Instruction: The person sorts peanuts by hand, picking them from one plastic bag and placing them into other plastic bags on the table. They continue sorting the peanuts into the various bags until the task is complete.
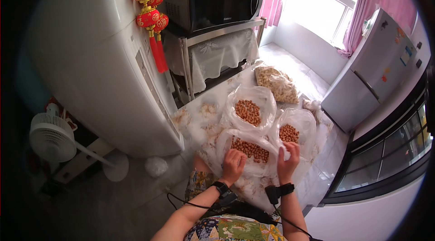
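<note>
Three clear plastic bags with rolled-open mouths hold small reddish-brown nuts that look like shelled peanuts. The near bag [222, 142] lies in front of me, the far bag [270, 104] behind it, and the right bag [309, 127] to its right. My left hand [234, 165] is at the near bag's left front side, its fingers curled down by the nuts [253, 150]. Between the near and right bags is my right hand [288, 159], thumb and fingers bent together close to the plastic. What either hand grips is too small or hidden.
A fuller bag of pale pieces [277, 84] lies at the far end of the patterned table cover [192, 121]. Behind stands a rack with a microwave [226, 3]. White appliance left, fan [53, 136] lower left, grey refrigerator [369, 71] right. Cables hang from both wrists.
</note>
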Action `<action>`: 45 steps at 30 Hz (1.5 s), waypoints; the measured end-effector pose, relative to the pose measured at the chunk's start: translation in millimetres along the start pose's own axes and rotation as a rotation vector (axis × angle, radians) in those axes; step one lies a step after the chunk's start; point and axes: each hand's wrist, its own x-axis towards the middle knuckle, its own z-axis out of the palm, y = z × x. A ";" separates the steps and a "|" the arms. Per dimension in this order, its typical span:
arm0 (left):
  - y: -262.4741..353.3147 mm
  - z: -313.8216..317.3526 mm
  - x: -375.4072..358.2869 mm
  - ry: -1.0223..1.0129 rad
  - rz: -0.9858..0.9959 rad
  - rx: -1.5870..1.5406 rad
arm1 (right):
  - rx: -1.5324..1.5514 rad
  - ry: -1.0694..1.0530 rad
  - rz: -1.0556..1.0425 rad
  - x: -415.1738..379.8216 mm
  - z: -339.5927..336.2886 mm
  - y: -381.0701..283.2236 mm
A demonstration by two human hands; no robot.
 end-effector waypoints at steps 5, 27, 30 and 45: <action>2.1 -2.2 1.7 -0.006 -0.036 -0.027 | 0.093 -0.150 -0.012 -45.8 32.3 -7.7; 2.8 0.9 3.3 -0.059 -0.031 0.062 | -0.105 -0.397 -0.111 -64.1 43.2 9.1; 1.9 1.2 3.9 -0.065 -0.023 0.070 | -0.130 -0.424 -0.119 -61.5 41.3 4.7; 1.7 4.9 1.4 -0.155 0.029 0.205 | -0.087 -0.377 -0.126 -63.1 43.5 8.8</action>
